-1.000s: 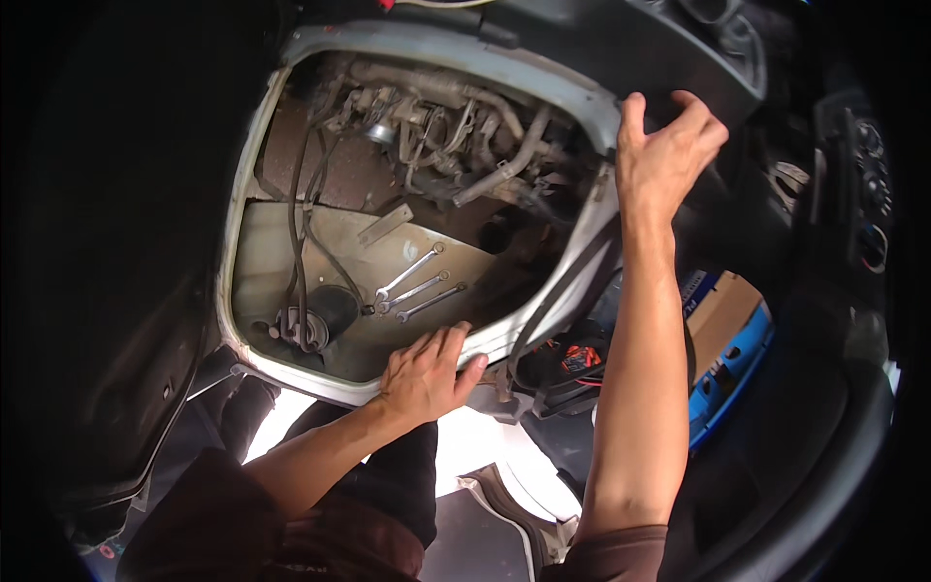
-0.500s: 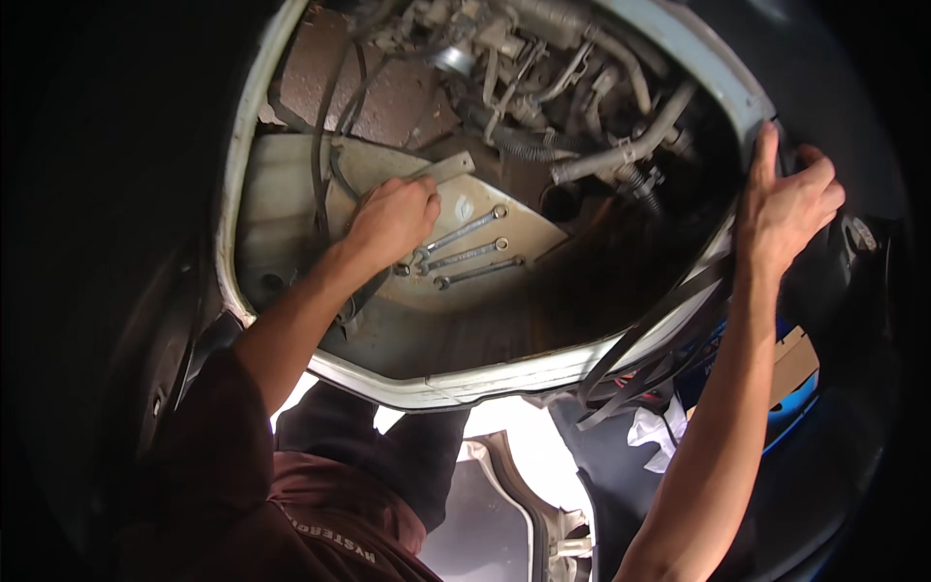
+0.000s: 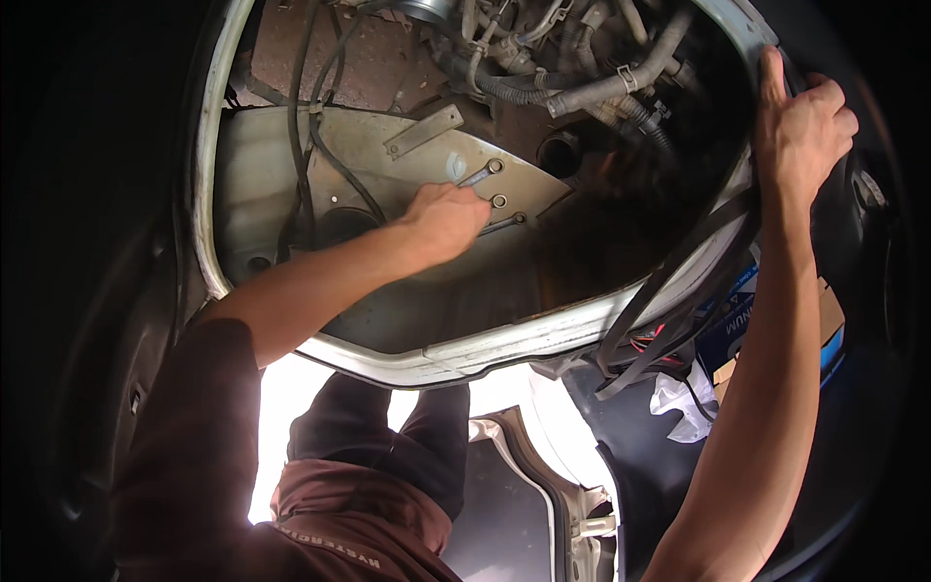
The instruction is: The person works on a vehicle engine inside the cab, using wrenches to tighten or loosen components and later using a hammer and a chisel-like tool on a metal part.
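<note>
Looking down into one white-rimmed opening [image 3: 543,335] with one pale panel [image 3: 388,175] inside. Resting one right hand [image 3: 803,126] on the opening's upper-right edge, with thumb wide of curled fingers. Reaching one left hand [image 3: 446,223] down over the panel, with fingers bent; cannot tell whether gripping anything. Noting one flat metal strip [image 3: 425,130] nearby. Counting three wrenches [image 3: 478,177], side by side at the panel, with ring ends showing past the left hand.

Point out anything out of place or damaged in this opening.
Three wrenches lie on the pale panel, partly hidden by the left hand; tools look out of place near engine hoses. The white rim also looks worn, with dark scuffs.
</note>
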`<state>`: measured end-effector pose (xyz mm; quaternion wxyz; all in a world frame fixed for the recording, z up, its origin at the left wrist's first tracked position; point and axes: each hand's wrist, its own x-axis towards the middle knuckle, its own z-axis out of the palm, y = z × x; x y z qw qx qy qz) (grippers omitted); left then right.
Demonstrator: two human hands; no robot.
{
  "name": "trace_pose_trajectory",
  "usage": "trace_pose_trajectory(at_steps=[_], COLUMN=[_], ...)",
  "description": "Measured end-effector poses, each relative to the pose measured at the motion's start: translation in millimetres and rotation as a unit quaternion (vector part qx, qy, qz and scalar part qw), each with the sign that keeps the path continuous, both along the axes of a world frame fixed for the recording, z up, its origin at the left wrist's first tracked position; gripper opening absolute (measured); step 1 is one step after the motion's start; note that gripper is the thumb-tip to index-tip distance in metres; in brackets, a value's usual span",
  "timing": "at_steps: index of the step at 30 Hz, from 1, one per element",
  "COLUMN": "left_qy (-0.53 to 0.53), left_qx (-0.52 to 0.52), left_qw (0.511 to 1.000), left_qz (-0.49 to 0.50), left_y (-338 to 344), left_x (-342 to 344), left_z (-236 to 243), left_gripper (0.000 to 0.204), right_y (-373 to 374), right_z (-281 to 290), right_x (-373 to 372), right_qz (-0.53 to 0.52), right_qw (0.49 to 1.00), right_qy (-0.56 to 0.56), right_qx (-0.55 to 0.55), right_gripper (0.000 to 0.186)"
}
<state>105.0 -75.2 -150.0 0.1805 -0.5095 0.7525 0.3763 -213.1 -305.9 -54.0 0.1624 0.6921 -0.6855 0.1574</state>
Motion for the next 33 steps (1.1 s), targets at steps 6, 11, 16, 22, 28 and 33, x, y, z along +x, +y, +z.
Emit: trace_pose_trajectory(at_steps=[6,11,16,22,28,33], left_qy=[0.035,0.045,0.034,0.28,0.207,0.26], left_qx=[-0.079,-0.093,-0.023,0.303,-0.02,-0.091], left_qw=[0.989,0.99,0.998,0.831,0.945,0.902], left_qz=[-0.123,-0.095,-0.055,0.373,0.252,0.333], left_y=[34,47,20,-71,-153,-181], left_x=[-24,-29,-13,51,9,-43], left_z=[-19,-34,15,130,99,74], left_gripper=[0.012,0.025,0.03,0.021,0.03,0.032], right_y=[7,11,11,11,10,9], right_z=[6,17,21,18,18,15], right_x=[7,21,24,21,22,18], right_qz=[-0.003,-0.024,-0.026,-0.029,-0.035,-0.032], right_qw=[0.999,0.996,0.995,0.994,0.995,0.995], right_qy=[-0.044,-0.085,-0.092,-0.103,-0.082,-0.084], right_qx=[-0.002,0.019,0.033,0.034,0.046,0.048], right_gripper=[0.074,0.065,0.064,0.059,0.06,0.061])
